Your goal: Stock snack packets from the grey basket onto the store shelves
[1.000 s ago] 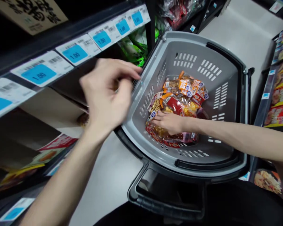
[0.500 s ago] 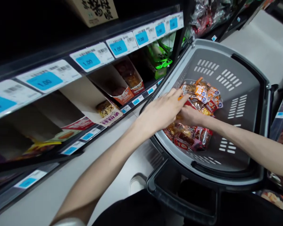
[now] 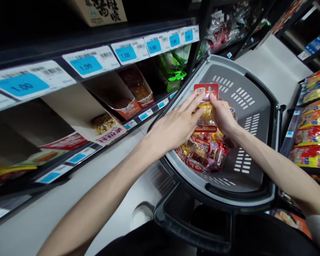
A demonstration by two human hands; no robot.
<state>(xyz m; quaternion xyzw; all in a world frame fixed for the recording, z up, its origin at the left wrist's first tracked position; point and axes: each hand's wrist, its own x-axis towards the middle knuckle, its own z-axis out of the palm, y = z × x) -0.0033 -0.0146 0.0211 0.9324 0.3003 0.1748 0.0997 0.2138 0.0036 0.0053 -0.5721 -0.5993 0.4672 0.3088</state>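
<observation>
A snack packet (image 3: 206, 127) with a red top label, clear film and yellow contents is held tilted above the pile in the grey shopping basket (image 3: 256, 174). My left hand (image 3: 173, 129) lies over its left edge, fingers long across the front and thumb hidden. On the other side my right hand (image 3: 224, 115) grips the packet, thumb pressed on its face near the red label and fingers behind it. Beneath, several small wrapped snacks (image 3: 200, 156) in red, brown and yellow fill the basket's near-left part.
Left, a dark shelf carries price tags (image 3: 86, 65) and open cardboard boxes (image 3: 109, 133) of snacks. Bagged goods (image 3: 313, 135) hang or stand on a rack at right. The basket's black handle (image 3: 194, 233) points toward my body; a white shoe (image 3: 141, 217) is on the floor.
My hands, earlier low among the snacks, have come up with a red-and-yellow packet between them. The right hand has moved away from under the left. The view has shifted rightward.
</observation>
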